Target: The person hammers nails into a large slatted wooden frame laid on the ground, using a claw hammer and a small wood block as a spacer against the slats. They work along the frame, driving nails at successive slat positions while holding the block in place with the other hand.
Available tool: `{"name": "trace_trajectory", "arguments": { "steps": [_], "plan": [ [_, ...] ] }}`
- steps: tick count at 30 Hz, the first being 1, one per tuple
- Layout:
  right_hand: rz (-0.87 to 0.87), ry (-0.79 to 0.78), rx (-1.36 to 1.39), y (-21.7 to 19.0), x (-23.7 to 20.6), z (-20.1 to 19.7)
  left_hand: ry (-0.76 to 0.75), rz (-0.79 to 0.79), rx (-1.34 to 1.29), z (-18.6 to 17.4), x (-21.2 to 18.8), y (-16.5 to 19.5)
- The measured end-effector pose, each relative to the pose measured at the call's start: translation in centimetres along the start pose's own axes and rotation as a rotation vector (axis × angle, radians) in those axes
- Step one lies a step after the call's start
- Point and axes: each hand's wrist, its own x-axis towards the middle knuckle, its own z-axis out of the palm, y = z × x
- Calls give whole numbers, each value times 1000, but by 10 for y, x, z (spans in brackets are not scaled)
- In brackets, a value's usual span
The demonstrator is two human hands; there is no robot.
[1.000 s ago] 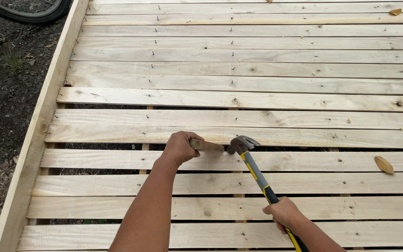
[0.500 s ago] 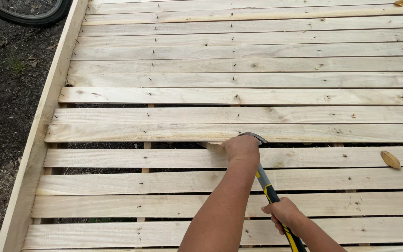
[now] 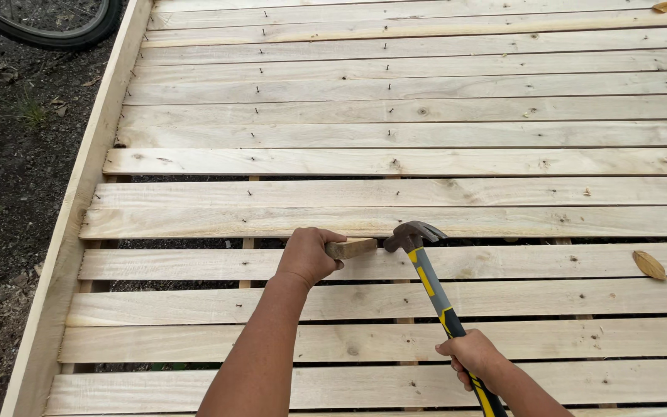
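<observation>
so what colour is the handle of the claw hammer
The claw hammer's handle is yellow and grey with a black grip, held in the right hand; seen in the head view.

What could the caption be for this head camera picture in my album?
Left hand steadies a small wood block against pale slats as the right hand holds a claw hammer.
</observation>
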Motion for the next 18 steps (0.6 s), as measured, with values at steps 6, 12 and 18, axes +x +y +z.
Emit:
{"name": "trace_trajectory", "arguments": {
  "steps": [6, 12, 18],
  "plan": [
    [16, -65, 72, -2, -5, 4, -130, 182, 600, 102, -3, 121],
    [27, -75, 35, -9, -15, -11, -79, 292, 487, 83, 19, 81],
    [23, -74, -17, -9, -10, -20, -30, -125, -259, -44, -7, -49]
  ]
}}
